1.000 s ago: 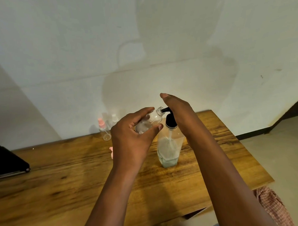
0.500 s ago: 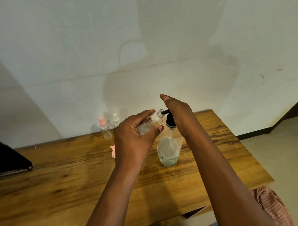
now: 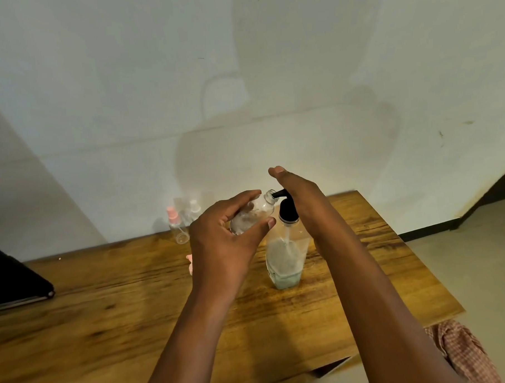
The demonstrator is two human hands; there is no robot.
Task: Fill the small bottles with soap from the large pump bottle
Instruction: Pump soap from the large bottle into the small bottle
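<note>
Left hand [image 3: 221, 244] is wrapped round a small bottle [image 3: 251, 216], tilted so its mouth meets the pump [image 3: 285, 203] spout. Right hand [image 3: 297, 189] lies flat on the pump head, fingers straight. Big bottle [image 3: 286, 259] stands mid-bench [image 3: 106, 313], toward the back edge. The small one's probably light, thin plastic and slippery once soapy, so I'd grip mid-body, gently.

No legible text, label, brand, number or sign appears on any bottle, the table or the wall; surfaces are plain or too blurred.
</note>
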